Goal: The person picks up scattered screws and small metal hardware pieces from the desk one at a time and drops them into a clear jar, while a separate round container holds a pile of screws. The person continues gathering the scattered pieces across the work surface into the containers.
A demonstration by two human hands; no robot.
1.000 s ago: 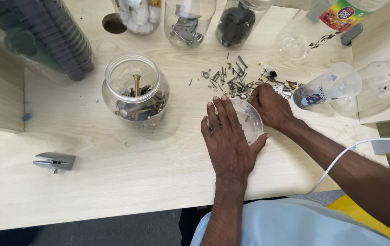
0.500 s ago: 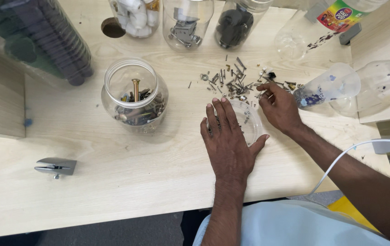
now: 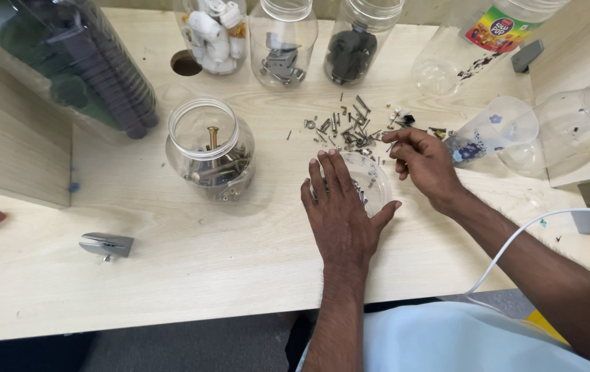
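Your left hand [image 3: 342, 207] lies flat and open on the little clear lid [image 3: 367, 180] in the middle of the table [image 3: 171, 255], holding it still, while your right hand [image 3: 424, 162] curls its fingers at the edge of the pile of small screws [image 3: 350, 129] just behind the lid; I cannot tell if it holds one. The screws look tiny, hard, light and a bit slippery, so pinch one at a time by its thin middle with thumb and first finger. The lid looks thin and light and could slide easily.
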